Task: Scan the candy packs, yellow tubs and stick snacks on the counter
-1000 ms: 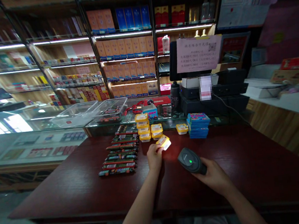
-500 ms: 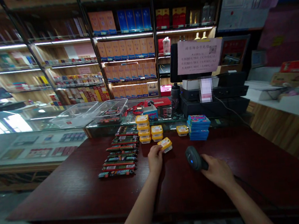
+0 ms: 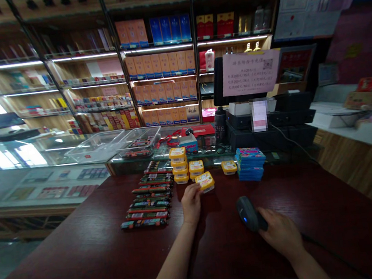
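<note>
My left hand point(image 3: 192, 203) is closed on the near left corner of a small plastic tub with a yellow lid point(image 3: 204, 182). Just behind that tub stand a tall stack of like tubs point(image 3: 179, 165) and a shorter stack point(image 3: 196, 169). My right hand point(image 3: 281, 230) is wrapped round the handle of a dark barcode scanner point(image 3: 247, 213), whose blue light is lit. The scanner's head points forward and left, apart from the tub. Another yellow-lidded tub point(image 3: 229, 167) sits alone beside a stack of blue packets point(image 3: 250, 163).
Dark slim packets point(image 3: 148, 203) lie in a column left of my left hand. Clear plastic trays point(image 3: 141, 140) rest on the glass counter behind the brown table point(image 3: 93, 239). A black bottle point(image 3: 220, 125) and a screen with a pink sign point(image 3: 248, 73) stand at the back.
The scanner and my right hand have moved nearer to me and slightly right. My left hand keeps hold of the tub, its lid now turned more toward me. The whole view has shifted a little.
</note>
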{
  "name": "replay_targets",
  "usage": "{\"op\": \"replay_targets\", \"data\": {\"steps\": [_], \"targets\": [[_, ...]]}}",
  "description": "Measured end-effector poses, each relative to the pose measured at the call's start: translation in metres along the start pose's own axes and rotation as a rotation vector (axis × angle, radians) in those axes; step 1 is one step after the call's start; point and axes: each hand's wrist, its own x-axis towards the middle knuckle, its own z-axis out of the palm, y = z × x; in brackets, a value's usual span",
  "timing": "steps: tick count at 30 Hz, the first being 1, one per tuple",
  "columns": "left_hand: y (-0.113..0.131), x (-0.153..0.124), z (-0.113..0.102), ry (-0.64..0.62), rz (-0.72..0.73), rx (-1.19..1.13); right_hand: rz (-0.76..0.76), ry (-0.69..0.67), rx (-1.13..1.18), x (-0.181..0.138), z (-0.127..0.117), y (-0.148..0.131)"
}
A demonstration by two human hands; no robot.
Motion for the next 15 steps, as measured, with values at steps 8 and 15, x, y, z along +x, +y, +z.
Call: {"op": "replay_targets", "data": {"steps": [8,15], "targets": [[0.001,0.075,0.0,-0.017,0.065,0.14,0.026,-0.02,0.04,0.004,-0.004,-0.002],[-0.021,0.109,0.004,-0.194,0.099,0.366,0.05,-0.061,0.089,0.005,-0.008,-0.004]]}}
